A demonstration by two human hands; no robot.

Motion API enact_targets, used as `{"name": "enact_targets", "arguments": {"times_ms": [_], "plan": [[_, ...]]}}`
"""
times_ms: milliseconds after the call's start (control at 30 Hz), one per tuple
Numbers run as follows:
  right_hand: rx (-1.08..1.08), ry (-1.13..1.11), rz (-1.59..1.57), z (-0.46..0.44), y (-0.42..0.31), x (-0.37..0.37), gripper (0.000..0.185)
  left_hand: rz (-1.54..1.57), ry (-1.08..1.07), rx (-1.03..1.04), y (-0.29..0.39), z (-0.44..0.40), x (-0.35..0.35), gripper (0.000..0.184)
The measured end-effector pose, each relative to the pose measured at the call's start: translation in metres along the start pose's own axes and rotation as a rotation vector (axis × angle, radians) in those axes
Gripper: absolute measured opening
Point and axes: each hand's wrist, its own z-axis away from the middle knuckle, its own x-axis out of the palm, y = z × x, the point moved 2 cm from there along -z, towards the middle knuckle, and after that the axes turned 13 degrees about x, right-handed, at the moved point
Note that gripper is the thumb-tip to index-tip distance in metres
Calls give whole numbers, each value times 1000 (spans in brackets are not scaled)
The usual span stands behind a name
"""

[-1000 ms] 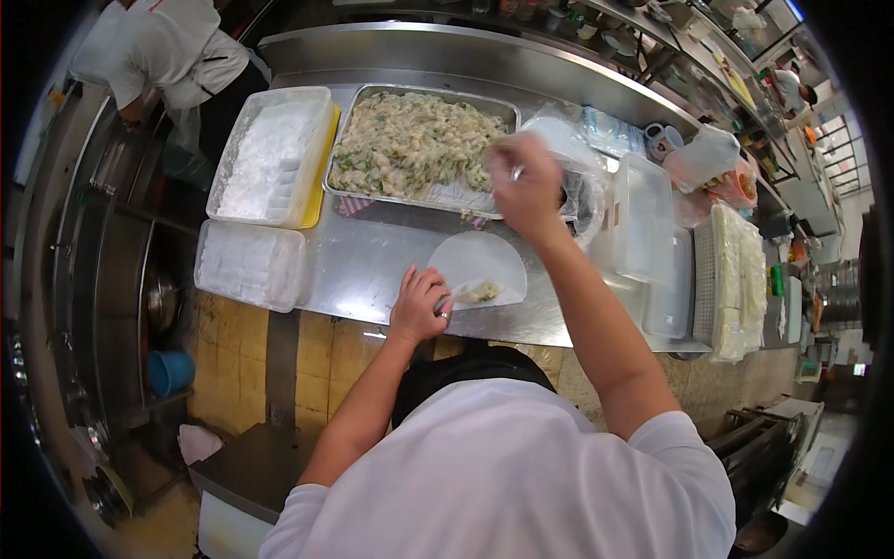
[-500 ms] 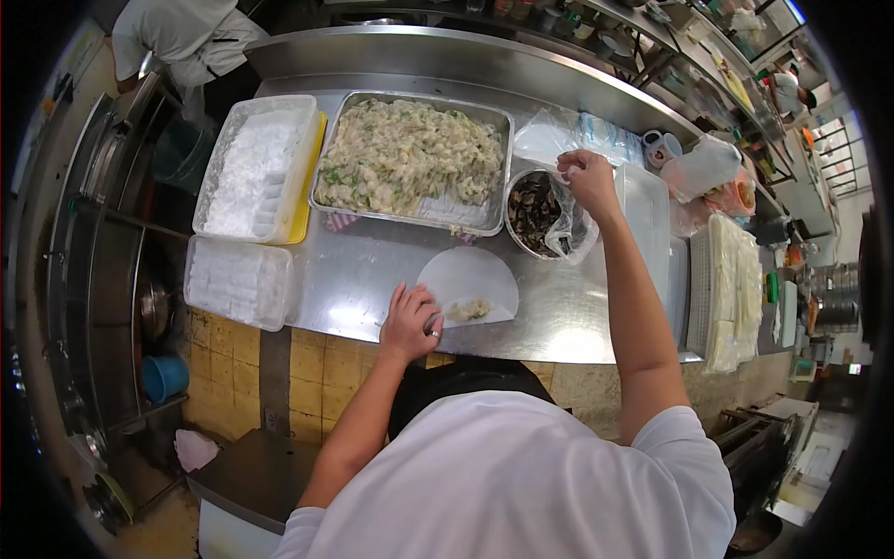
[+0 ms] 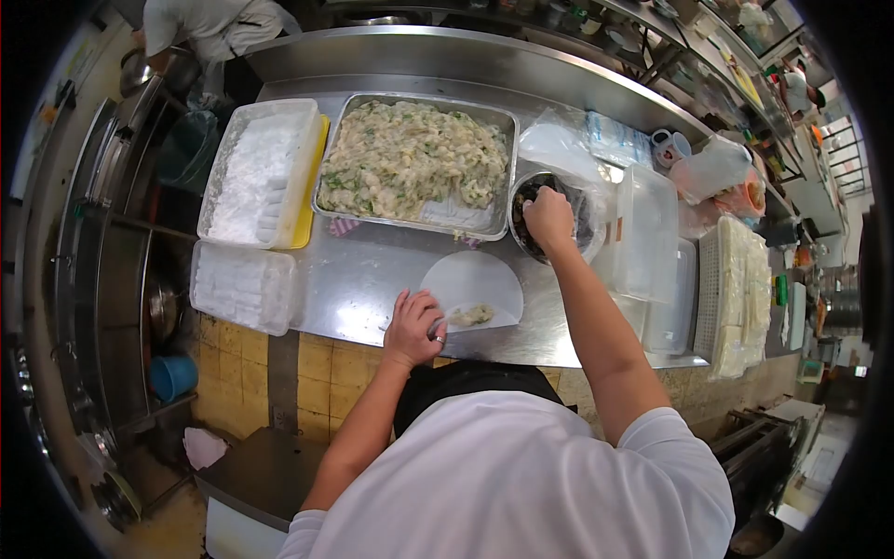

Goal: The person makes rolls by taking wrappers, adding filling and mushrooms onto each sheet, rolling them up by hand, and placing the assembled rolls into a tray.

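Observation:
My left hand (image 3: 413,328) rests at the left edge of a thin white round wrapper (image 3: 473,279), its fingers curled around a metal tool, mostly hidden. A small lump of pale filling (image 3: 471,316) lies on the wrapper's lower part. My right hand (image 3: 549,219) reaches into a round metal bowl (image 3: 518,239) of dark pieces, fingers pinched; what they grip is hidden. Behind the wrapper stands a metal tray (image 3: 410,222) heaped with pale filling flecked with green (image 3: 410,154).
At left are a tub of white powder (image 3: 250,177) and a container of white rolls (image 3: 233,284). Clear plastic boxes (image 3: 643,228) and a basket with wrapped pale sheets (image 3: 740,289) stand at right. Another person (image 3: 209,28) is at upper left.
My right hand moved from near the tray to the right side of the bowl, then left and down into the bowl. My left hand stays beside the wrapper. The view has shifted slightly.

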Motion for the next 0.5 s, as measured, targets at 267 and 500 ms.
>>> {"name": "enact_targets", "arguments": {"times_ms": [267, 500], "plan": [[-2, 42, -85, 6, 9, -20, 31, 9, 18, -1, -2, 3, 2, 21], [-20, 58, -133, 1, 31, -22, 35, 9, 31, 9, -3, 5, 2, 21]]}}
